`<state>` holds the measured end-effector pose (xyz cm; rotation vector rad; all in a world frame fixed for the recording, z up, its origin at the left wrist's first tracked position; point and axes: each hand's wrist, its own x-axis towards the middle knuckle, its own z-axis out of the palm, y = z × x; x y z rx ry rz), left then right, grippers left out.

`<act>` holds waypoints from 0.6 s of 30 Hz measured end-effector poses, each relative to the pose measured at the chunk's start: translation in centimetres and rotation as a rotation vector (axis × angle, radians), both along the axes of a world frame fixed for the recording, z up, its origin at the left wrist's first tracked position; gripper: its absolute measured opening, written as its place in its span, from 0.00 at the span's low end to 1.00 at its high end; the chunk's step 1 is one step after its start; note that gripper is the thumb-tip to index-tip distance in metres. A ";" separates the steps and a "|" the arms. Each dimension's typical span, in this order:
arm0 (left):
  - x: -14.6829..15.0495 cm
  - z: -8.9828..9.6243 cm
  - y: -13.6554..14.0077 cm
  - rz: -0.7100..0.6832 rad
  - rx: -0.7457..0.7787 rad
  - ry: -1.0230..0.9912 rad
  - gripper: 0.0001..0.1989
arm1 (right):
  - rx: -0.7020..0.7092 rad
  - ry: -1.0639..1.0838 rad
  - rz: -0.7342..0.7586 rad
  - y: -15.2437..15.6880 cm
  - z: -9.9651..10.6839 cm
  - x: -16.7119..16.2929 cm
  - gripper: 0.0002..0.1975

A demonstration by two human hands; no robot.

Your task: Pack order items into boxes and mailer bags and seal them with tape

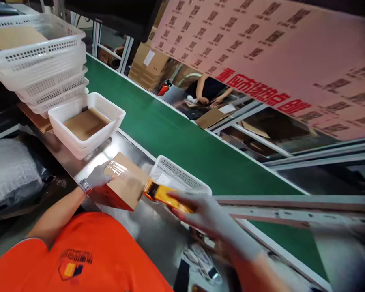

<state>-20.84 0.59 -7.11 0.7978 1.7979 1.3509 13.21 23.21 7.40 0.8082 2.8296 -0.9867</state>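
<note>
My left hand (99,177), in a pale glove with bare fingertips, grips the left end of a brown cardboard box (129,178). A shiny printed strip lies on the box's upper face, and the box is tilted above the steel bench. In my right hand (205,211), also gloved and blurred by motion, is a yellow handheld scanner (168,196) with a black and orange head. Its head is close to the box's right end; whether they touch I cannot tell. Partly behind the box and scanner sits a white basket (187,174) with a pale sheet inside.
White baskets (86,142) with cardboard inside stand left, beside a taller basket stack (57,69). A green conveyor (140,117) runs past the steel bench (158,239). Coiled cable (200,263) lies near me. A metal rail (292,202) crosses at right; a co-worker's hands (211,101) show beyond.
</note>
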 end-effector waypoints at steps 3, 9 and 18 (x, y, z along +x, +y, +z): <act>-0.2 0.0 0.0 -0.018 -0.005 -0.003 0.41 | 0.070 -0.249 0.011 0.4 -0.4 4.4 0.26; -0.7 -0.1 0.3 -0.020 0.013 0.000 0.42 | -0.045 -0.402 0.012 -2.2 -6.5 -4.5 0.25; -1.4 -2.6 0.0 -0.010 0.120 -0.195 0.46 | 0.133 -0.322 -0.395 -6.2 -20.5 -1.7 0.12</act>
